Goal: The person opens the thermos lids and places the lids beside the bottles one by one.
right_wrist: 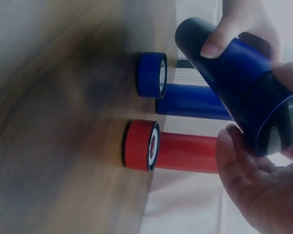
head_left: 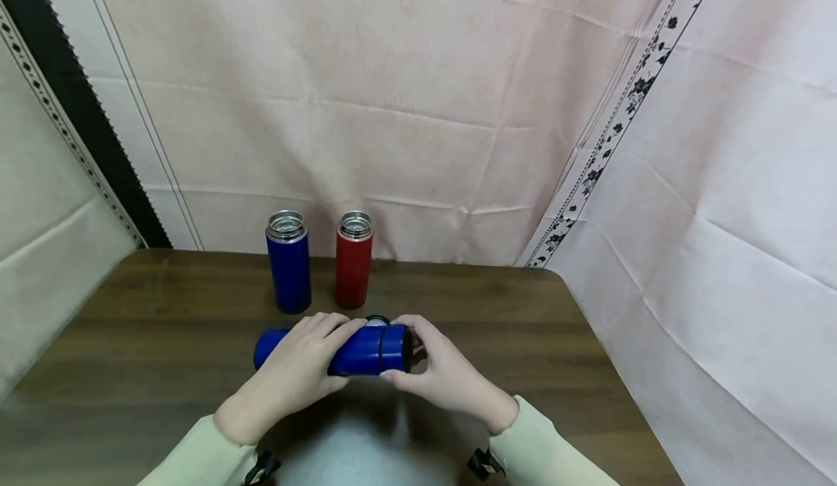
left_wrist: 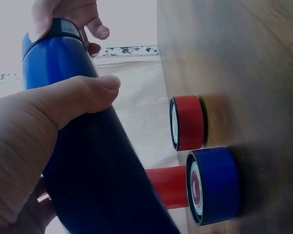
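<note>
A blue thermos bottle (head_left: 360, 354) is held lying sideways above the table, its matching blue lid (head_left: 395, 348) on the right end. My left hand (head_left: 301, 355) grips the body, thumb along the near side. At the lid end, my right hand (head_left: 441, 366) has its thumb and fingers round the lid; in the right wrist view some of those fingers curve beneath it. Behind it stand an open blue bottle (head_left: 289, 272) and an open red bottle (head_left: 354, 272), bare steel necks up. Two loose lids, one red (left_wrist: 190, 122) and one blue (left_wrist: 216, 186), rest upside down on the table.
The brown wood-grain table (head_left: 523, 326) has rounded far corners. A pale cloth (head_left: 392, 108) hangs right behind its far edge, and more white cloth (head_left: 739, 217) with a dark floral border hangs along the right side. The held bottle mostly hides the loose lids in the head view.
</note>
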A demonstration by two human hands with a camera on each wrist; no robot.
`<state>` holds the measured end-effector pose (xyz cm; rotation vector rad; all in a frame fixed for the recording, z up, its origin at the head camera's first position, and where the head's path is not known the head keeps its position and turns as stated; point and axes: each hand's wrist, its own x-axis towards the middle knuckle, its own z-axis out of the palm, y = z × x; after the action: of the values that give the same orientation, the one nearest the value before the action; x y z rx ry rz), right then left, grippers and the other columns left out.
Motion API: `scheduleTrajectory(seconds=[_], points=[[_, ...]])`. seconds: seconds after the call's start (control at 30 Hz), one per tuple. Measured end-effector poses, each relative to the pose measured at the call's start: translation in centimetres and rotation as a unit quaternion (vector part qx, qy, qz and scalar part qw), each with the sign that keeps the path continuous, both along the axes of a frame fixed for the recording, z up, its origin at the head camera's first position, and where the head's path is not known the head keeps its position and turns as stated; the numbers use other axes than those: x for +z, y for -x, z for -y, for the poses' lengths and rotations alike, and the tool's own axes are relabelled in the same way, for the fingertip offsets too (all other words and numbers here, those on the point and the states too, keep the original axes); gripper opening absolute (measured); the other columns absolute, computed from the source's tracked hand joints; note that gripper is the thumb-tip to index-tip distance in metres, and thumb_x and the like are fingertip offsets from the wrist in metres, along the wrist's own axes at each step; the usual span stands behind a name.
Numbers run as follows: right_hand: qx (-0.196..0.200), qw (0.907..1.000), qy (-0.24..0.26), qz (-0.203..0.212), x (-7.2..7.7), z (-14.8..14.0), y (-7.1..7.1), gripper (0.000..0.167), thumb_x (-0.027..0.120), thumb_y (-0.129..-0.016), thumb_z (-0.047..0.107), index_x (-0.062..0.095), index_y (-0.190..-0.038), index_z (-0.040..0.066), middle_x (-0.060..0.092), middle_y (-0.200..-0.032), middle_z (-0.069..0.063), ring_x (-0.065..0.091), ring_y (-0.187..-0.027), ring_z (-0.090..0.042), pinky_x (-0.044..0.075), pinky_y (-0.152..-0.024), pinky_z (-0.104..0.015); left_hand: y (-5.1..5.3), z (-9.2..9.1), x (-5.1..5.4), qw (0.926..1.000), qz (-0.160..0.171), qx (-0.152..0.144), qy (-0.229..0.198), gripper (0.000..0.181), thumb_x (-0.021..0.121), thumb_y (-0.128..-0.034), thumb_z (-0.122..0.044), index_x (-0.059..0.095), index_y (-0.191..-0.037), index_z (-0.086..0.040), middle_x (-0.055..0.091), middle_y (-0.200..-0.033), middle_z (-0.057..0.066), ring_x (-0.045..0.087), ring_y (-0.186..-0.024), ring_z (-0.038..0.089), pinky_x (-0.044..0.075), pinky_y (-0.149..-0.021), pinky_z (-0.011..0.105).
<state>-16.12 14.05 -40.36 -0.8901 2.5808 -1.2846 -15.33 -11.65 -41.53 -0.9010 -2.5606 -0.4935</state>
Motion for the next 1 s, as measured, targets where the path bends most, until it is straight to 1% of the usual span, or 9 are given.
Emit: scheduleTrajectory(seconds=[0.1, 0.23, 0.37, 0.47, 0.53, 0.63, 0.73, 0.83, 1.0], points=[[0.015, 0.9987, -0.024, -0.042, -0.05, -0.06, 0.05, 0.066, 0.072, -0.085, 0.044, 0.037, -0.138, 0.029, 0.047, -0.122, 0.005, 0.055, -0.097, -0.014, 0.053, -0.081, -0.032, 0.07, 0.05, -0.11, 1.0000, 0.001, 0.001, 0.001, 0.080, 0.088, -0.0663, -0.034, 0.053, -0.136, -0.015, 0.060, -0.117, 0.004, 0.056, -0.107, 0.025, 0.045, -0.095, 0.049], [0.035, 0.9953, -0.034, -0.084, 0.03, -0.01, 0.09, 0.069, 0.074, -0.086, 0.029, 0.033, -0.141, 0.028, 0.040, -0.128, 0.005, 0.052, -0.104, -0.013, 0.052, -0.086, -0.032, 0.23, 0.10, -0.07, 1.0000, -0.004, 0.005, 0.000, 0.081, 0.089, -0.0663, -0.032, 0.052, -0.136, -0.016, 0.059, -0.118, 0.003, 0.055, -0.109, 0.025, 0.044, -0.096, 0.049], [0.048, 0.9929, -0.035, -0.103, 0.04, 0.10, -0.01, 0.073, 0.074, -0.086, 0.014, 0.030, -0.142, 0.027, 0.034, -0.135, 0.003, 0.049, -0.111, -0.014, 0.052, -0.089, -0.035, 0.15, 0.17, -0.06, 1.0000, 0.002, 0.009, 0.001, 0.081, 0.088, -0.0667, -0.033, 0.052, -0.137, -0.016, 0.059, -0.118, 0.004, 0.054, -0.109, 0.026, 0.044, -0.097, 0.050], [0.043, 0.9935, -0.037, -0.098, -0.02, 0.13, -0.06, 0.075, 0.074, -0.086, 0.013, 0.029, -0.143, 0.030, 0.031, -0.137, 0.003, 0.049, -0.113, -0.015, 0.051, -0.089, -0.034, 0.08, 0.16, -0.07, 0.9999, 0.008, 0.010, 0.002, 0.082, 0.088, -0.0671, -0.033, 0.051, -0.138, -0.015, 0.058, -0.118, 0.004, 0.054, -0.109, 0.026, 0.044, -0.096, 0.050], [0.033, 0.9963, -0.030, -0.073, -0.06, 0.14, -0.14, 0.077, 0.075, -0.086, 0.019, 0.026, -0.143, 0.033, 0.031, -0.136, 0.003, 0.050, -0.110, -0.015, 0.052, -0.087, -0.032, 0.02, 0.11, -0.14, 0.9999, 0.011, 0.012, 0.002, 0.082, 0.088, -0.0671, -0.033, 0.051, -0.138, -0.015, 0.058, -0.118, 0.005, 0.054, -0.109, 0.026, 0.045, -0.096, 0.049], [0.006, 0.9999, -0.003, -0.011, -0.04, 0.21, -0.25, 0.084, 0.077, -0.083, 0.033, 0.021, -0.145, 0.039, 0.034, -0.135, 0.004, 0.053, -0.106, -0.017, 0.053, -0.083, -0.030, -0.08, -0.01, -0.22, 0.9998, 0.013, 0.017, -0.002, 0.082, 0.088, -0.0668, -0.033, 0.051, -0.138, -0.016, 0.058, -0.118, 0.004, 0.054, -0.109, 0.026, 0.045, -0.096, 0.049], [-0.023, 0.9982, 0.029, 0.047, 0.16, 0.31, -0.26, 0.083, 0.076, -0.081, 0.044, 0.023, -0.144, 0.039, 0.040, -0.133, 0.003, 0.057, -0.101, -0.018, 0.053, -0.080, -0.032, -0.11, -0.11, -0.16, 0.9997, 0.011, 0.020, -0.003, 0.083, 0.089, -0.0664, -0.032, 0.051, -0.138, -0.017, 0.058, -0.118, 0.005, 0.055, -0.109, 0.026, 0.044, -0.096, 0.051], [-0.042, 0.9949, 0.039, 0.083, 0.26, 0.37, -0.24, 0.069, 0.071, -0.084, 0.049, 0.031, -0.139, 0.033, 0.046, -0.126, -0.002, 0.058, -0.097, -0.019, 0.053, -0.079, -0.033, -0.22, -0.17, -0.12, 0.9997, 0.007, 0.021, -0.001, 0.084, 0.090, -0.0659, -0.030, 0.050, -0.139, -0.017, 0.058, -0.119, 0.007, 0.054, -0.109, 0.027, 0.044, -0.096, 0.052], [-0.068, 0.9877, 0.046, 0.133, 0.40, 0.52, -0.17, 0.055, 0.063, -0.090, 0.050, 0.041, -0.130, 0.021, 0.053, -0.112, -0.008, 0.060, -0.089, -0.022, 0.056, -0.067, -0.039, -0.26, -0.32, 0.07, 0.9997, -0.012, 0.018, 0.012, 0.084, 0.089, -0.0665, -0.029, 0.050, -0.139, -0.014, 0.057, -0.119, 0.009, 0.054, -0.110, 0.030, 0.043, -0.098, 0.053]])
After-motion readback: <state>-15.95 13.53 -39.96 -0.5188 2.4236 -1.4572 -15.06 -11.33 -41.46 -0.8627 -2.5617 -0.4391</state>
